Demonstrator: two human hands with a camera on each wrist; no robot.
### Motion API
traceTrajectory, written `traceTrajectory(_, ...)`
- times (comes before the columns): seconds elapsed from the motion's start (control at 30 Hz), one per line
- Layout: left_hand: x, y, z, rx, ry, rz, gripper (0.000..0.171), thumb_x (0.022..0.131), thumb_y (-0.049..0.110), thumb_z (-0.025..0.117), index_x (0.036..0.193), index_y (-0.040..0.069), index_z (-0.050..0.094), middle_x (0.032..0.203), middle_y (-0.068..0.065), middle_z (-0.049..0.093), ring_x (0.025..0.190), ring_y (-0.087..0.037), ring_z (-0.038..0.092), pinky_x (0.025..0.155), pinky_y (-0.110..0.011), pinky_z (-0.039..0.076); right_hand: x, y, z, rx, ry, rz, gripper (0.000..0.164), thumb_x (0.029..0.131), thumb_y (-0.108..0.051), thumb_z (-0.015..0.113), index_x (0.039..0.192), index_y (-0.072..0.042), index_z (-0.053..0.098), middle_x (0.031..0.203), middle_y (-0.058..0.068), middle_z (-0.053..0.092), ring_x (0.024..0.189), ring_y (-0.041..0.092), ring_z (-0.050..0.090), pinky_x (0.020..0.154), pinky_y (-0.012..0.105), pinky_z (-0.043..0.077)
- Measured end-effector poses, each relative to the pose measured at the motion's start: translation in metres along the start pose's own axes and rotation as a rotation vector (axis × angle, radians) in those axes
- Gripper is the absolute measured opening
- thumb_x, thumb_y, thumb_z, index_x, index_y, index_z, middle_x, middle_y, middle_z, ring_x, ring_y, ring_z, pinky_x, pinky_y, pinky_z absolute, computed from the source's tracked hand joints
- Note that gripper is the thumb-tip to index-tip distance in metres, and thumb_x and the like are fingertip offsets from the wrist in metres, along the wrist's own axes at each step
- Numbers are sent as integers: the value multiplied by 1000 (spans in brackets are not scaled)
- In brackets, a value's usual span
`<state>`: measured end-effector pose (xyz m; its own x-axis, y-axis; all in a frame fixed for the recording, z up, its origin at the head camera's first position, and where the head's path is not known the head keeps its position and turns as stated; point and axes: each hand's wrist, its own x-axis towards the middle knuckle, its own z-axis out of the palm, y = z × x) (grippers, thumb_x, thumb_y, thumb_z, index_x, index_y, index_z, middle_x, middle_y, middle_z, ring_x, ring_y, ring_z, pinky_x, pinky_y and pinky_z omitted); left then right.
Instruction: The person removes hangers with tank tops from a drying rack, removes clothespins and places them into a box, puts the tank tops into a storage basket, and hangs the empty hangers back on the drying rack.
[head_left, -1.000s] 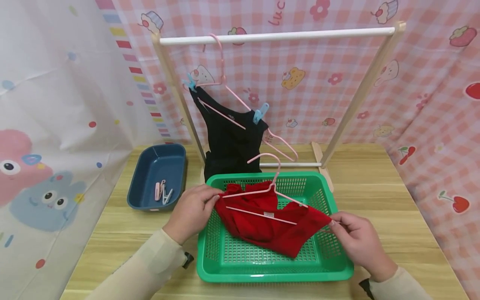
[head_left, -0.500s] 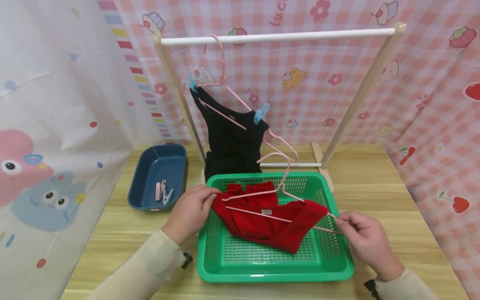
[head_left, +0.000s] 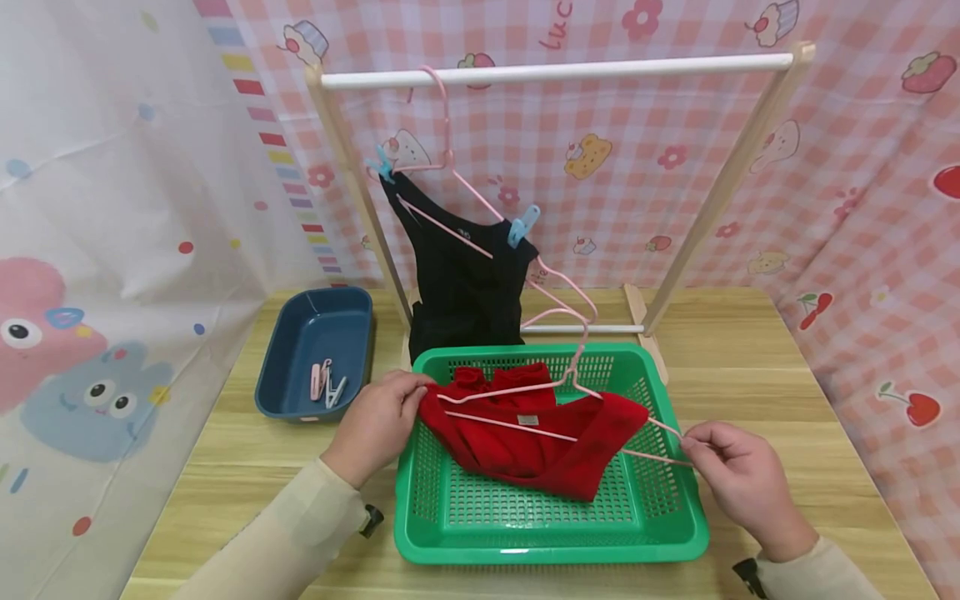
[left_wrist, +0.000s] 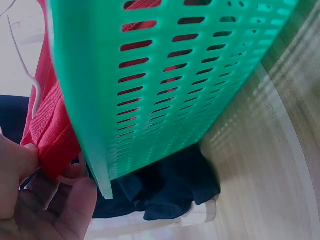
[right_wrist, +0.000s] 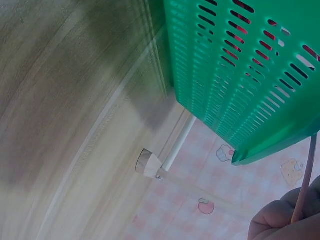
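A red sleeveless top (head_left: 517, 458) lies spread over the green basket (head_left: 551, 553), with a pink wire hanger (head_left: 581, 346) partly threaded through it. My left hand (head_left: 375, 421) pinches the top's left shoulder strap; in the left wrist view thumb and fingers meet on the red fabric (left_wrist: 50, 125) beside the basket rim. Past the basket's right side, my right hand (head_left: 746, 479) grips the hanger's right end, which sticks out beyond the other strap. The right wrist view shows the pink wire (right_wrist: 306, 185) running into its curled fingers.
Behind the basket stands a wooden rack with a white rail (head_left: 600, 72). A black top (head_left: 468, 279) hangs there on a pink hanger, fastened with blue clothespins (head_left: 522, 227). A blue tray (head_left: 315, 325) holds a few clothespins (head_left: 330, 387) at the left.
My right hand has moved right, drawing the hanger with it, so more of its end shows beyond the red strap. My left hand has shifted slightly left with the other strap.
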<state>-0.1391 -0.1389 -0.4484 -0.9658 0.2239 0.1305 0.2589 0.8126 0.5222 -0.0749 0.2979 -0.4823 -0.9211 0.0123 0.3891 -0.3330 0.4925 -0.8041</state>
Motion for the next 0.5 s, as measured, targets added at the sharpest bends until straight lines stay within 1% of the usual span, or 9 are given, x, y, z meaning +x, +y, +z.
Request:
traceTrajectory(0.23,0,0,-2,2,19,-29,21,106,17,63,122,13,76,120,-9,75,109,-28,72,100,-50,59,0,1,-1,-5,21,18,22,87,17,69,79,-3,72,70,-20,62,59,-1,48,51,19,39)
traceTrajectory(0.37,0,-1,-3,2,24,-44,21,106,17,62,121,13,76,119,-9,75,110,-29,72,100,-51,58,1,1,-3,1,22,28,22,87,17,69,78,-3,72,70,-19,61,56,0,46,47,24,36)
traceTrajectory(0.5,0,-1,-3,1,14,-49,21,106,17,61,121,12,75,120,-9,75,110,-29,72,101,-51,58,1,2,-4,4,22,38,22,88,16,69,78,-3,71,69,-18,59,54,1,43,43,28,32)
